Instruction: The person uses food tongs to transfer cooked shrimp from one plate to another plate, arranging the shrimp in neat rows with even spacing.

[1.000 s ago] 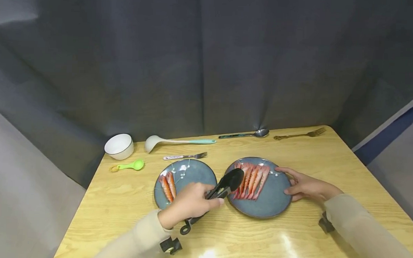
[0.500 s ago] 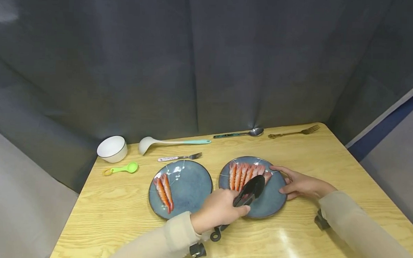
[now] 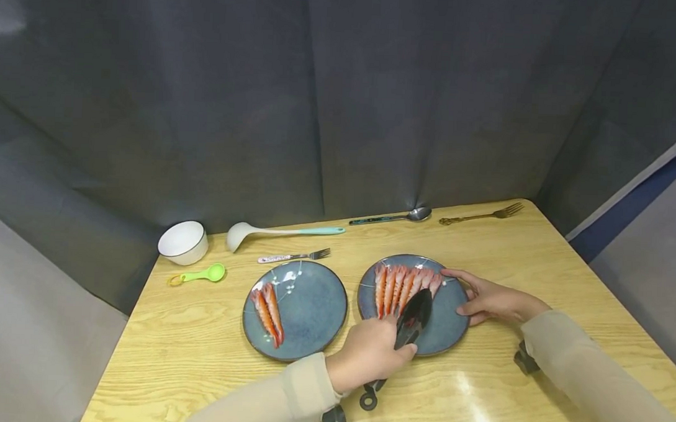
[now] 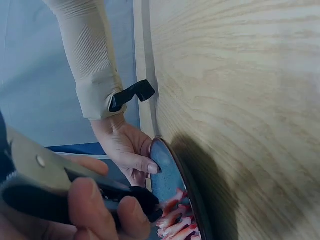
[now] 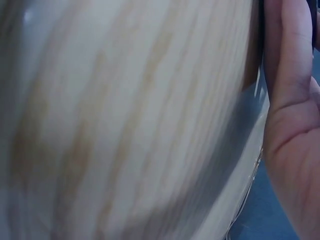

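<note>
In the head view my left hand (image 3: pixel 371 355) grips black tongs (image 3: pixel 415 316) over the right blue plate (image 3: pixel 450 323). Several orange-and-pink shrimp (image 3: pixel 394 284) lie there in a row. The left wrist view puts the tongs' dark tips (image 4: pixel 150 205) right at the shrimp tails (image 4: pixel 175 220); whether one is pinched, I cannot tell. My right hand (image 3: pixel 494 300) holds that plate's right rim, thumb above. To the left, a second blue plate (image 3: pixel 314 309) carries two shrimp (image 3: pixel 267 314). The right wrist view has only part of the right hand (image 5: pixel 295 115) beside the plate.
Along the table's back lie a white ladle (image 3: pixel 242 234) with a turquoise handle, a spoon (image 3: pixel 418 214) and a bronze-coloured fork (image 3: pixel 505 212). A small fork (image 3: pixel 316 254) is behind the left plate. At the left are a white bowl (image 3: pixel 183 243) and green measuring spoons (image 3: pixel 213 272).
The left hand has carried the tongs rightward from between the plates to the near ends of the right plate's shrimp. The right hand keeps holding the rim.
</note>
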`<state>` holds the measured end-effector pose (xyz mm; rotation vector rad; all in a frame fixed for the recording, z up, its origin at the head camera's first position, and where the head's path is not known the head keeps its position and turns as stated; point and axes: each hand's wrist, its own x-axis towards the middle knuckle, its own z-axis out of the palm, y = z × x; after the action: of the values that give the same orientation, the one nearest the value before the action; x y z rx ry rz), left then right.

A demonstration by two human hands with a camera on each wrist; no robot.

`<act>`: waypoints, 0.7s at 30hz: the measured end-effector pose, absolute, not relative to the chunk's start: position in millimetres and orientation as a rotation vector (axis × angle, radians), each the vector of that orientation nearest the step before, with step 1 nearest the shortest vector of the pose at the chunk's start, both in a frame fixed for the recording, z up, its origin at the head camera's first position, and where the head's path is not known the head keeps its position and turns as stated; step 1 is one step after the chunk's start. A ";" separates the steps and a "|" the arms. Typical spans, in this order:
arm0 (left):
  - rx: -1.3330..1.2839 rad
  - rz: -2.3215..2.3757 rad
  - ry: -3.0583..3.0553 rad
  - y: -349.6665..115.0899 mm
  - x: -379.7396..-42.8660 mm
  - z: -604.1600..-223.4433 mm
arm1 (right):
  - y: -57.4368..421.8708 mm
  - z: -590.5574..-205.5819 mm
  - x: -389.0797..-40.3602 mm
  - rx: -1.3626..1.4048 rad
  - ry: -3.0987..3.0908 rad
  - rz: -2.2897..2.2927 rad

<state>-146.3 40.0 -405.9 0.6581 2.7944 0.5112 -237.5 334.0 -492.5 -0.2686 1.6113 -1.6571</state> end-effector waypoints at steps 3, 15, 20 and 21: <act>0.638 0.505 2.811 39.7 -143.4 -406.9 | 332.9 -492.4 -238.3 -0.274 1.613 -1.643; 0.598 0.492 2.866 49.8 -139.4 -419.9 | 331.2 -486.6 -241.8 -0.277 1.677 -1.561; 0.589 0.557 2.863 43.1 -138.2 -420.2 | 331.0 -487.1 -241.8 -0.276 1.673 -1.565; 0.589 0.573 2.860 39.5 -137.7 -418.8 | 331.1 -487.2 -241.7 -0.280 1.680 -1.560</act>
<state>-137.7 39.5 -418.8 0.5888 2.8600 0.5727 -241.7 331.1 -487.2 -0.2802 1.6799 -1.5596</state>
